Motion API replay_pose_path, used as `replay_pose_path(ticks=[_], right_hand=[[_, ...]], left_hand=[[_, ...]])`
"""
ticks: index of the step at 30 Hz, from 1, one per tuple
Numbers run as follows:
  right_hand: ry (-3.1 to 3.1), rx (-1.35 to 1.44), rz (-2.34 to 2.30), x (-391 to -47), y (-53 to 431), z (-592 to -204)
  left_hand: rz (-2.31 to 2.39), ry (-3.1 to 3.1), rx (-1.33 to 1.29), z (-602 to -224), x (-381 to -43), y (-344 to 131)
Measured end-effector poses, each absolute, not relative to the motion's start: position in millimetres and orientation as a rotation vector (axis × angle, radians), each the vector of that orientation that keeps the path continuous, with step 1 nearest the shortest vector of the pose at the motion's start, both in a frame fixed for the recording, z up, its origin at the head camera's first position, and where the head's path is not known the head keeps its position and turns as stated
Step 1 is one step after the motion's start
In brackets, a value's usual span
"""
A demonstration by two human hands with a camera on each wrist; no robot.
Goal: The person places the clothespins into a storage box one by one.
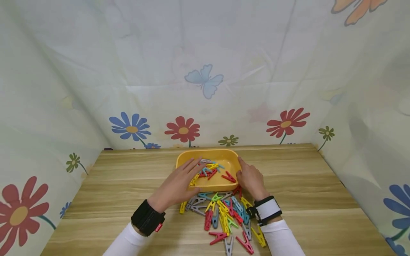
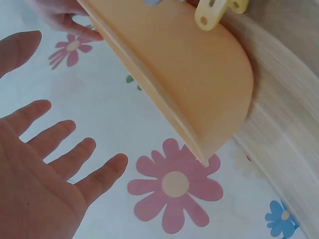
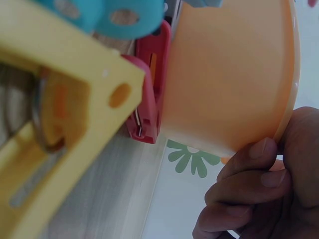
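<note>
A yellow plastic basin (image 1: 229, 163) stands on the table with several coloured clothespins (image 1: 229, 176) inside. My right hand (image 1: 252, 179) grips its right rim; the right wrist view shows fingers (image 3: 251, 181) and thumb closing on the edge of the wall (image 3: 224, 74). Over the basin's left front corner is my left hand (image 1: 179, 185), its fingers stretched out. In the left wrist view that hand (image 2: 45, 164) appears spread and holding nothing, apart from the basin wall (image 2: 199, 74). Many more clothespins (image 1: 224, 222) lie in a loose heap in front of the basin, between my forearms.
The heap's clothespins are red, yellow, green, blue and grey, some right against the basin's front wall. A wood-grain table (image 1: 134, 170) carries everything. Behind it and at both sides hangs a white cloth (image 1: 153, 96) printed with flowers and butterflies.
</note>
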State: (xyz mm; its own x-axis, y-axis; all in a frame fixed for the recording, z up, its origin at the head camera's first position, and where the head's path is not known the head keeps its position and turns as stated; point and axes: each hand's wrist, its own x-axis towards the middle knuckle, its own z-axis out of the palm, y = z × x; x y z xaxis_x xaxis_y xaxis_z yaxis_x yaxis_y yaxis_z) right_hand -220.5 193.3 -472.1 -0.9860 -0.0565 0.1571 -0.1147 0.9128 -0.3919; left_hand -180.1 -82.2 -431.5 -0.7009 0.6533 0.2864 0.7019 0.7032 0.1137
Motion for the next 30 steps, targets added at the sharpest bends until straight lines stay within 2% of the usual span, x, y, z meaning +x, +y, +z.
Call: replay_pose_path(ticks=[13,30], right_hand=[[-2.937,0.113,0.645,-221.1,192.0,-472.6],[-2.947,0.118,0.644,-221.6,193.1,-471.4]], left_hand=[[-0.306,-2.832,-1.084,-459.4,-130.1,-104.3],[-0.453,-3.031,-0.934,-493.6,-133.8,-110.2]])
